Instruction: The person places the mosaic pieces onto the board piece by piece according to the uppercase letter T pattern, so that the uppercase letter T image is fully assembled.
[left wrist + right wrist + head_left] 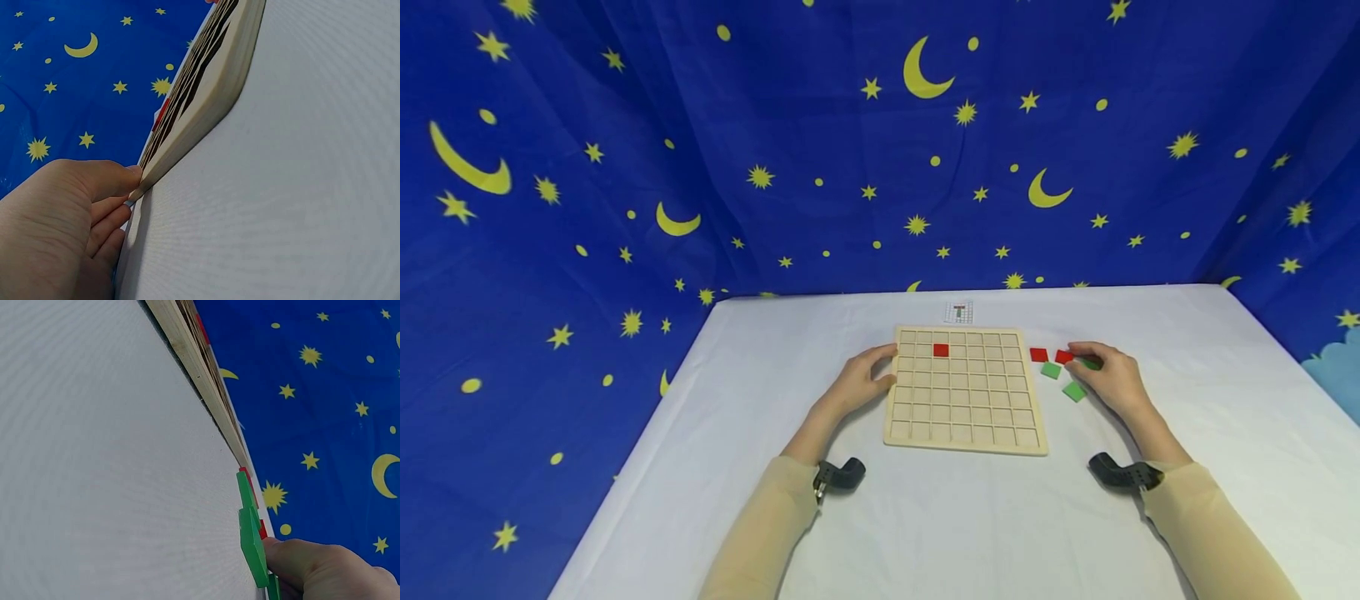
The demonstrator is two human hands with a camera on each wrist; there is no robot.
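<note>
A pale wooden board (967, 448) with a grid of square cells lies flat on the table, and one red square tile (941, 350) sits in a cell near its top. At the board's left edge, my left hand (853, 382) touches the wood with thumb and fingertips spread apart. My right hand (1111, 379) is right of the board, its thumb and index finger pinching a red square tile (1063, 357) near the table. Beside it lie another red tile (1038, 355) and green tiles (1051, 370), one partly hidden behind the fingers. In the right wrist view, a green tile (252, 547) overlaps the thumb.
A small printed card (959, 312) with a grid and a red and green pattern lies beyond the board. White cloth (970, 525) covers the table. A blue curtain (850, 125) with yellow stars and moons hangs behind and at the sides.
</note>
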